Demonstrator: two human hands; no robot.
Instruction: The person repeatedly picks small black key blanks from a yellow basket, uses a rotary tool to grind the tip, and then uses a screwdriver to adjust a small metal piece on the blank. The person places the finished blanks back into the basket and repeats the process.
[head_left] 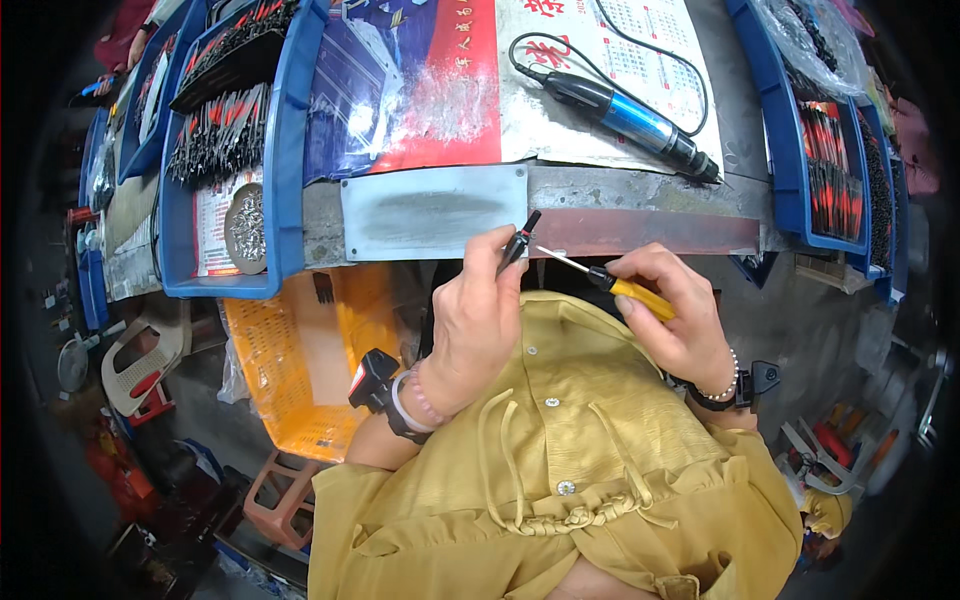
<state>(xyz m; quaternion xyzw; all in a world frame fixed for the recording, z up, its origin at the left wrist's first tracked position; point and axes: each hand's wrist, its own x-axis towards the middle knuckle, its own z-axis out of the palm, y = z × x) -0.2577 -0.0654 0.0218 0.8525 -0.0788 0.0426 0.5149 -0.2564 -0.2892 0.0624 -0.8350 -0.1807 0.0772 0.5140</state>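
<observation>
L hand (470,320) pinches a small black plastic part (518,243). R hand (675,315) grips a yellow-handled screwdriver (605,281), tip near the part, above a grey metal bench edge (640,190)

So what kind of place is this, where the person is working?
It looks like a small workshop for putting parts together. Blue bins full of little parts sit on the workbench, a blue power screwdriver lies there, and the right hand holds a yellow screwdriver.

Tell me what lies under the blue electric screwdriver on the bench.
The blue electric screwdriver lies on a printed calendar sheet spread over the workbench. Its black cord loops across the sheet. The bench surface beneath the sheet is covered.
</observation>
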